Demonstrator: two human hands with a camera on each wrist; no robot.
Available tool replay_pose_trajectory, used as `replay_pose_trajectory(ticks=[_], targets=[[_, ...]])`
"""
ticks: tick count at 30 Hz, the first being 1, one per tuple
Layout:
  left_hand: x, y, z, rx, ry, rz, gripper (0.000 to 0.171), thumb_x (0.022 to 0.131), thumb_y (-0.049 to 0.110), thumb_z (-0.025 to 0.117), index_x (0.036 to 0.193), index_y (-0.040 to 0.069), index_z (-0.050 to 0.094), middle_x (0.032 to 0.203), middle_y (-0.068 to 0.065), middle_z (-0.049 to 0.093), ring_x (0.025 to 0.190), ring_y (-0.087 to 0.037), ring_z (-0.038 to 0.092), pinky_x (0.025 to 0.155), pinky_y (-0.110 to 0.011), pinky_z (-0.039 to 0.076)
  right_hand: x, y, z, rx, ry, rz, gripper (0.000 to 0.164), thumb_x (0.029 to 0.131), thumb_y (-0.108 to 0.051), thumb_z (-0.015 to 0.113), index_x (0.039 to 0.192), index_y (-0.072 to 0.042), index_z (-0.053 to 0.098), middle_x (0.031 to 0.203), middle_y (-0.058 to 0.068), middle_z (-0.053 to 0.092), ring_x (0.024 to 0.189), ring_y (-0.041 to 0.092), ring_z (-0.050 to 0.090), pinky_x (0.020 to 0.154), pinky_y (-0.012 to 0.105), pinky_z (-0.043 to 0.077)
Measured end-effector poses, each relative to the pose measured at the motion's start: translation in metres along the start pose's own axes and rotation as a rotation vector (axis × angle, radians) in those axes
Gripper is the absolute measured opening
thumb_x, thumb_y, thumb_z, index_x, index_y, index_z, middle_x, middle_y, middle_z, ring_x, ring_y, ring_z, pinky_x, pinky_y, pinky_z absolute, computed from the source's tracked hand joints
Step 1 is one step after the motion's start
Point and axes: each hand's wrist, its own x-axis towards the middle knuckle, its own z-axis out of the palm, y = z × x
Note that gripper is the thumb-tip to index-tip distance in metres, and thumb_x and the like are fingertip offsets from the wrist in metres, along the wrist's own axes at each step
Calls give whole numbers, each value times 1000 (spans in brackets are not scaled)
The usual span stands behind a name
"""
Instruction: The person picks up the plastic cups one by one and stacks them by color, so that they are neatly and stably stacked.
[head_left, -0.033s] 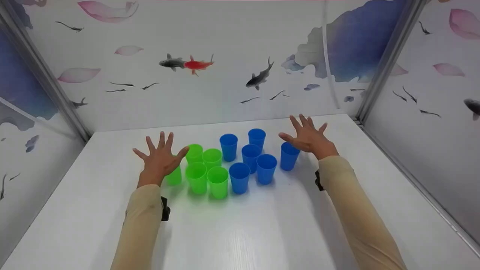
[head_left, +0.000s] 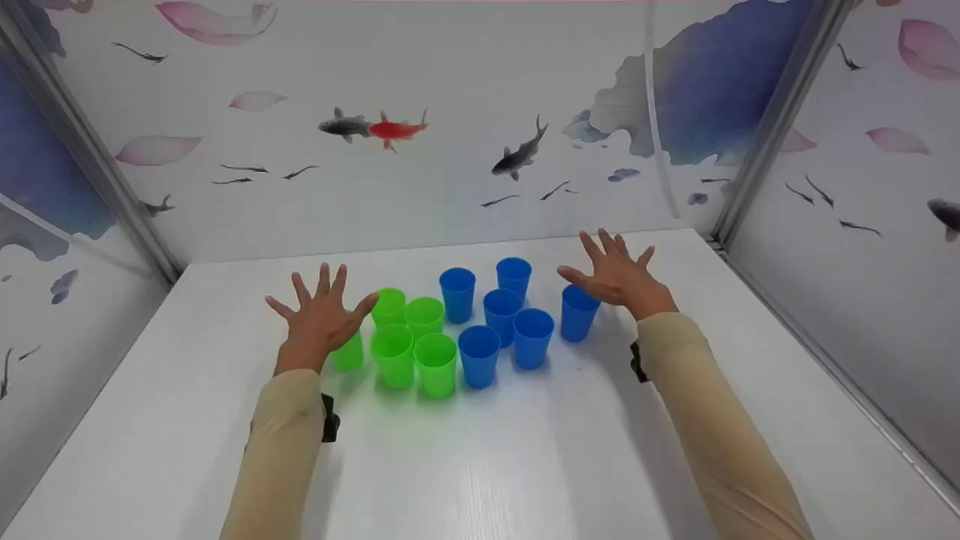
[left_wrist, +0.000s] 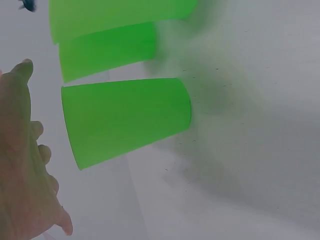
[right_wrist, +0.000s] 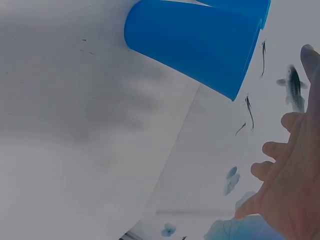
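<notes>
My left hand (head_left: pixel 319 324) is held with spread fingers over the left side of the table, beside a group of several green cups. Its thumb side partly covers the leftmost green cup (head_left: pixel 349 354); in the left wrist view a gap shows between the hand (left_wrist: pixel 22 160) and the nearest green cup (left_wrist: pixel 127 120). Over on the right, my right hand (head_left: pixel 619 279) also spreads its fingers, holding nothing. It hides a bit of the rightmost blue cup (head_left: pixel 577 321). The right wrist view shows that hand apart from a blue cup (right_wrist: pixel 195 42). All cups stand upright, mouths up.
Several blue cups, among them a front one (head_left: pixel 480 364), stand close by the front green cup (head_left: pixel 436 371). The white table (head_left: pixel 465 465) is bounded by a back panel (head_left: pixel 442 202) printed with fish and petals, plus side panels in metal frames.
</notes>
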Motion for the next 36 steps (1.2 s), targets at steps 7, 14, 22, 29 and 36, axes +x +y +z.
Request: replay_pose_trajectory(ticks=[7,14,22,29,36], targets=[[-4,1,0,39,29,41,86,100,66,32,162,14,4,168,-20,-3,149,-55,-19,103,-83,-20,2,0,0,4,-12,-28,98,92,-79,30,162,-17,0,168,21,-7,153,49,-9,109,79,-16],[-8,8,-2,13,16,84,86,99,67,34,162,15,5,169,-19,0,149,-56,-16,104,-83,-19,-2,-6,-1,7,-7,-87,97,92,-78,33,163,-19,2,169,19,-5,154,48,-8,109,78,-18],[-21,23,8,-21,49,152,87,96,67,40,162,20,9,170,-13,4,152,-52,-12,107,-80,-18,-14,-12,1,1,5,-164,93,94,-74,36,163,-19,5,170,18,-2,155,47,-4,111,77,-16],[-47,55,16,-106,87,209,88,94,67,48,162,22,14,170,-8,15,156,-45,5,114,-75,-16,-25,-9,-3,114,-24,-195,90,95,-72,37,163,-19,11,170,17,3,156,44,-1,116,74,-13],[-64,83,16,-376,120,249,83,93,57,59,160,22,26,165,-6,31,154,-33,26,123,-66,1,-31,3,-1,338,-9,-155,86,95,-71,41,162,-26,12,170,13,5,156,44,4,119,74,5]])
